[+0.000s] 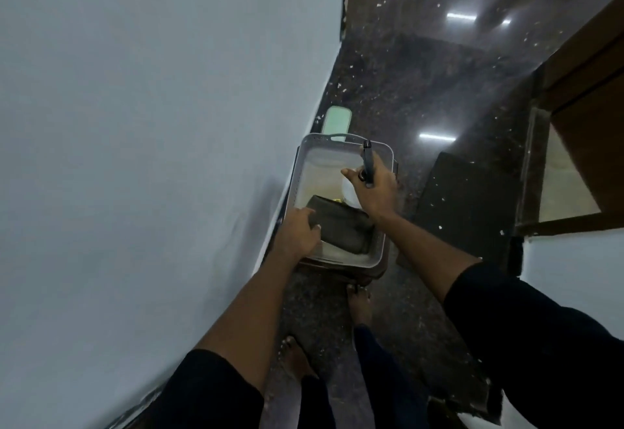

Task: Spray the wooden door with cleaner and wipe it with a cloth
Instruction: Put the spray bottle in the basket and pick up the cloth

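A grey plastic basket stands on a low brown stool by the wall. Inside it lies a folded dark brown cloth. My left hand rests on the cloth's left end, fingers curled onto it. My right hand is closed around the neck of a spray bottle; its dark trigger head sticks up above my fist and a bit of its white body shows below. The wooden door is at the right edge, partly out of frame.
A pale blue wall runs along the left. The floor is dark polished stone. A dark mat lies before the door. A light green object stands behind the basket. My bare feet are just below the stool.
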